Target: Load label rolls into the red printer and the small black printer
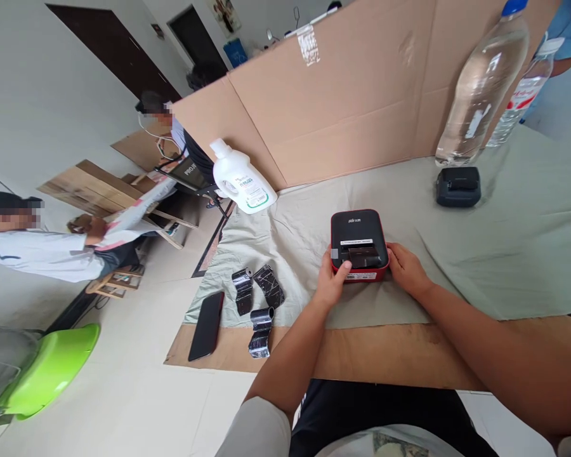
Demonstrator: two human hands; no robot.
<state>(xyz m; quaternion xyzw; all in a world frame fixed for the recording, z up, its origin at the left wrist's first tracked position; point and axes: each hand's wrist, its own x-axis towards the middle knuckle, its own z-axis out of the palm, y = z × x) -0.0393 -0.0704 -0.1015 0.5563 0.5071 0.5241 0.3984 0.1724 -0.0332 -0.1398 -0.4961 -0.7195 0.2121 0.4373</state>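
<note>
Grip, left hand: grasping the printer on its left side, thumb laid on the front edge.
Grip, right hand: grasping the printer on its right side, fingers against the casing.
Printer: red body, black top, white label strip across the lid; stands flat on the cloth, near the counter's front edge, between both hands.
Cloth: pale green, creased, covers most of the counter; bare brown strip left along the front.
Rolls: three black ribbon pieces, partly unrolled, left of the printer, apart from it.
Phone: black, face down, at the cloth's left corner, just beside the rolls.
Jug: white, tilted in view, at the back left against the cardboard.
Black device: small, back right, well apart from the printer.
Bottles: two clear ones behind the black device.
Other people: two, seated at left, beyond the counter.
</note>
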